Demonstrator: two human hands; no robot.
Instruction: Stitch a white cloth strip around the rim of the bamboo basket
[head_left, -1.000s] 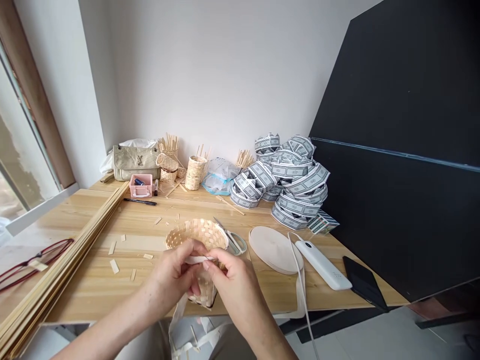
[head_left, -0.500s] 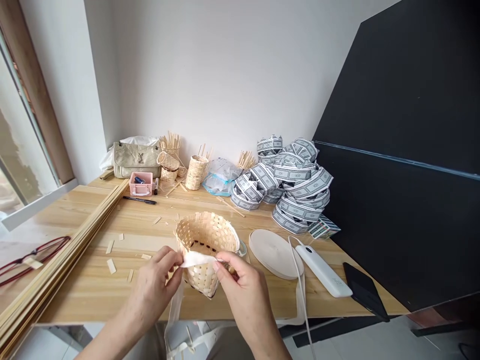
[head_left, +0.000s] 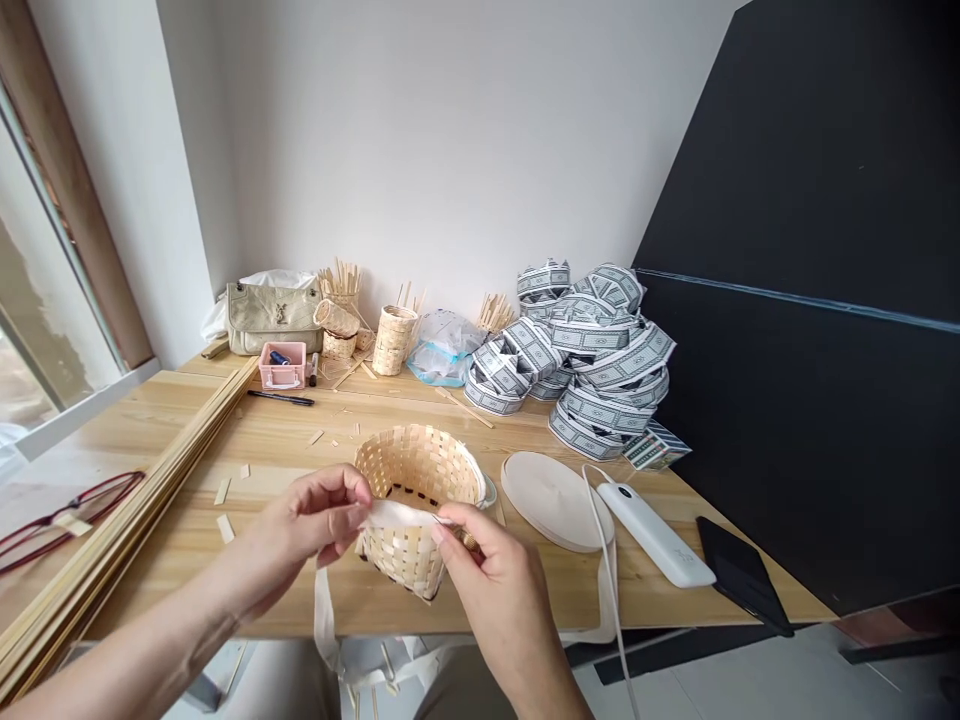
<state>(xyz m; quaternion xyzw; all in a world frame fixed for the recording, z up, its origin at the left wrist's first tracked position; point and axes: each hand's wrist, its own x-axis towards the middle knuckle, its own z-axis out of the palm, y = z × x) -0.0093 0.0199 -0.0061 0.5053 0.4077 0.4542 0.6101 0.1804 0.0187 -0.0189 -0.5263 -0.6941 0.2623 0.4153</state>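
A woven basket [head_left: 409, 560] of pale wood strips stands near the table's front edge. White fabric tape [head_left: 403, 514] lies along its near rim. My left hand [head_left: 322, 515] pinches the tape at the rim's left, and the loose end hangs below that hand past the table edge. At the rim's right my right hand [head_left: 491, 565] is closed, thumb and fingers pressed on the tape and rim. A thin needle-like thing seems to show at its fingertips, too small to be sure. White binding also shows on the basket's right rim.
A tape roll [head_left: 551, 500], a white power bank [head_left: 656, 535] with a cable and a black phone [head_left: 742, 575] lie to the right. Long wood strips [head_left: 142, 470] and red-framed glasses [head_left: 67, 515] are at left. Patterned ribbon coils [head_left: 607, 370], small baskets [head_left: 394, 340] and a handbag [head_left: 274, 318] stand behind.
My left hand has turned and its wrist has swung out to the left, still holding the tape. The hanging tape has shifted left. My right hand has barely moved at the rim.
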